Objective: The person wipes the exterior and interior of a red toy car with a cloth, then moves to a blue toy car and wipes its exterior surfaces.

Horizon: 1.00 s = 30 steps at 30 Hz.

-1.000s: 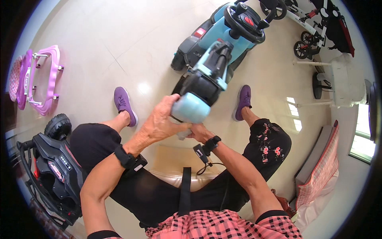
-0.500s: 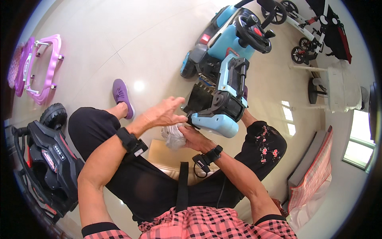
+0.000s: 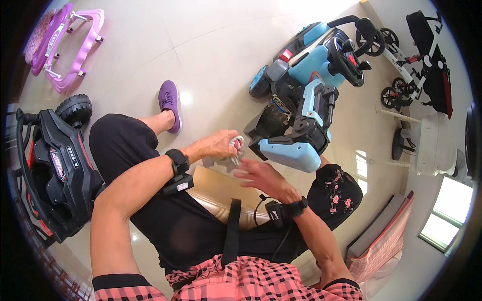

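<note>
My left hand (image 3: 217, 145) is closed on a crumpled whitish cloth (image 3: 228, 162), which bunches out between and below the fingers. Just right of it and slightly nearer, my right hand (image 3: 263, 176) is blurred, its fingers apart and close to the cloth's edge. In front of both hands stands a blue and black ride-on toy excavator (image 3: 306, 65). Its jointed digging arm (image 3: 291, 153) reaches toward me, with a dark toothed bucket (image 3: 269, 120) left of the arm. Neither hand visibly touches the toy.
A black toy car (image 3: 65, 165) stands at my left, beyond it a purple baby walker (image 3: 83, 45). A folded stroller (image 3: 427, 65) and a white stool (image 3: 434, 143) line the right wall. Below my hands is a tan padded seat (image 3: 216, 188).
The cloth has passed from my right hand to my left. My right hand has let go and moved slightly right. The whole view has shifted, moving the toy rightward in the picture.
</note>
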Motion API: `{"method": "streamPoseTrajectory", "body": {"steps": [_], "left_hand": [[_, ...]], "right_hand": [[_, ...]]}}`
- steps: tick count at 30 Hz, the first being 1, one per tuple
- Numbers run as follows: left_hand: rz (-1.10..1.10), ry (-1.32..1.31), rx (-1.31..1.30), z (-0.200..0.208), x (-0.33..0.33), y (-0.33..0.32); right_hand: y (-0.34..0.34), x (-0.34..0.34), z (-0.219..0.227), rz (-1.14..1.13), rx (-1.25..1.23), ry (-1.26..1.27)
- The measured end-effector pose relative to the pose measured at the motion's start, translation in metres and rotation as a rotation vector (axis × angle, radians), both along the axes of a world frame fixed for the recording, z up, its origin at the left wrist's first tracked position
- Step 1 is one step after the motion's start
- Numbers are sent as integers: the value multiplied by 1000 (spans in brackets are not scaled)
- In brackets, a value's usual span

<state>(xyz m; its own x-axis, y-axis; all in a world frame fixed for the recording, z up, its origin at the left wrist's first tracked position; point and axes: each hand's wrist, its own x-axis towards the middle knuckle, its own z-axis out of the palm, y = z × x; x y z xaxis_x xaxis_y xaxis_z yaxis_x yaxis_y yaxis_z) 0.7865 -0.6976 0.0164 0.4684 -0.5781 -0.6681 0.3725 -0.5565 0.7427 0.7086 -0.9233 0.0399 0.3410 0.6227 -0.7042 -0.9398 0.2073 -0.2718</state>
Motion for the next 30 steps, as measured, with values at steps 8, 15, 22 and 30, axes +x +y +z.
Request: {"method": "streamPoseTrajectory", "body": {"steps": [8,15,22,30], "left_hand": [[386,-137,128,-70,69,9],[561,-110,-82,-133,80,-63],[251,-540,-220,-171,49,-66],[518,239,-191,-81,37,-48]], "right_hand": [[-38,-8,2,177,-893,-263],[-14,15,-5,-115,-865,-854],[-19,24,-6,146,-699,-773],[-24,10,-3,279,-849,-896]]}}
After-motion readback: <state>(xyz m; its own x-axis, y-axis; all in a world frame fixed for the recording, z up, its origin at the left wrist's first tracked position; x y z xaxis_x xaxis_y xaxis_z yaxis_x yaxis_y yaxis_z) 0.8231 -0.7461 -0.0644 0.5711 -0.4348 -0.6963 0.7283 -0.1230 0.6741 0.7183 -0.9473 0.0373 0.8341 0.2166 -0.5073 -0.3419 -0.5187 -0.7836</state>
